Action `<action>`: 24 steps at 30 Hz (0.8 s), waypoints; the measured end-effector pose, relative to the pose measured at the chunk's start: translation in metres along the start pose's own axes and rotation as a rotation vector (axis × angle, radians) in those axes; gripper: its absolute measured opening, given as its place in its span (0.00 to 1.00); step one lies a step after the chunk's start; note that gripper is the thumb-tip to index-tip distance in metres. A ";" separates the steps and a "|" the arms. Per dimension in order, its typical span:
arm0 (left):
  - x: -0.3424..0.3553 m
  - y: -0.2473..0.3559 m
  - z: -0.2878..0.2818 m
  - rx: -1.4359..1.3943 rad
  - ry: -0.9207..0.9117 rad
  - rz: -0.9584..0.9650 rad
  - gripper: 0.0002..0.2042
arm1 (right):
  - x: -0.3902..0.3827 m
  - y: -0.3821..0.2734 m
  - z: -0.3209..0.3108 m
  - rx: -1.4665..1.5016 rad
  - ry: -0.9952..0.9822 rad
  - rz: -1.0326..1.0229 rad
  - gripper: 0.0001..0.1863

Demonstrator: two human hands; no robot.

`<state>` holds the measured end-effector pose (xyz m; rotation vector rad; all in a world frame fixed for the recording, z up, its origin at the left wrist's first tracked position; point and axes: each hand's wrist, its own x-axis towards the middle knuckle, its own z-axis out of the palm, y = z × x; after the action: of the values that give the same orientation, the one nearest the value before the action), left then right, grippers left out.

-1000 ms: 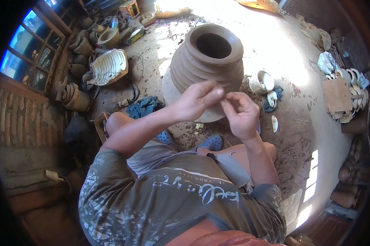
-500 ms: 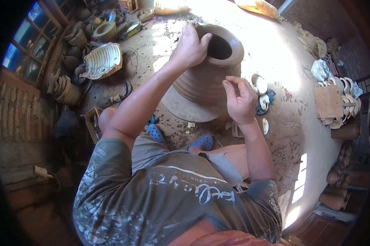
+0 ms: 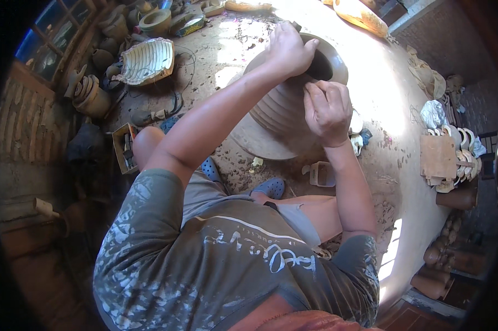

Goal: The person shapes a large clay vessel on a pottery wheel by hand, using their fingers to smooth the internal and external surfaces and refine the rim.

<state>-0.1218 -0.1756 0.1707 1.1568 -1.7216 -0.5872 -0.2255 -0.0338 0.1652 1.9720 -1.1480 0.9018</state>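
Note:
A large brown clay pot (image 3: 285,110) with a ribbed wall and a wide dark mouth stands on a round flat disc (image 3: 258,144) in front of me. Across its far left rim reaches my left hand (image 3: 290,51), fingers curled and thumb out toward the mouth. A small dark bit shows by its fingertips, too little to name. My right hand (image 3: 329,110) is closed in a pinch against the near right side of the rim. Whatever its fingers grip is hidden.
A ribbed white mould piece (image 3: 148,60) and several clay pots (image 3: 155,23) lie at the far left. A small rectangular tub (image 3: 321,174) sits near my right knee. To the right are a brown board (image 3: 438,156) and pale curved pieces. A wooden box (image 3: 122,148) is at my left knee.
My right hand has moved up and inward from beside the pot to its rim, its fingers closing. My left hand stays at the far rim. The whole view has shifted slightly.

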 end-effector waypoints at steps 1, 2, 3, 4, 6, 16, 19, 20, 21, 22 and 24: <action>0.002 -0.002 0.003 0.021 0.001 0.010 0.33 | 0.002 0.001 0.002 -0.018 -0.001 -0.013 0.08; 0.004 -0.006 0.004 0.018 -0.037 0.021 0.32 | 0.004 0.002 0.004 -0.013 -0.011 -0.024 0.09; 0.006 -0.007 0.000 0.018 -0.081 0.035 0.32 | 0.005 0.003 0.004 -0.009 -0.019 -0.030 0.09; 0.009 -0.009 -0.003 0.017 -0.124 0.049 0.31 | 0.005 0.004 0.005 -0.005 -0.027 -0.036 0.09; 0.018 -0.012 -0.011 0.023 -0.189 0.107 0.31 | 0.006 0.006 0.006 0.005 -0.027 -0.067 0.09; 0.063 -0.029 -0.017 -0.016 -0.491 0.345 0.35 | 0.001 0.020 -0.008 0.042 -0.062 -0.170 0.07; 0.073 -0.034 -0.016 -0.075 -0.547 0.401 0.36 | -0.004 0.029 -0.014 0.041 -0.069 -0.182 0.08; 0.076 -0.035 -0.015 -0.099 -0.576 0.389 0.36 | -0.008 0.034 -0.018 0.064 -0.090 -0.161 0.09; 0.080 -0.035 -0.013 -0.128 -0.603 0.380 0.36 | -0.012 0.041 -0.024 0.082 -0.113 -0.141 0.11; 0.085 -0.037 -0.011 -0.156 -0.627 0.370 0.36 | -0.016 0.050 -0.030 0.103 -0.136 -0.124 0.13; 0.086 -0.050 0.007 -0.293 -0.581 0.308 0.31 | -0.020 0.060 -0.034 0.227 -0.167 0.019 0.12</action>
<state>-0.1150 -0.2749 0.1663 0.5193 -2.1530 -1.0076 -0.2948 -0.0204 0.1793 2.2592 -1.2032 0.9249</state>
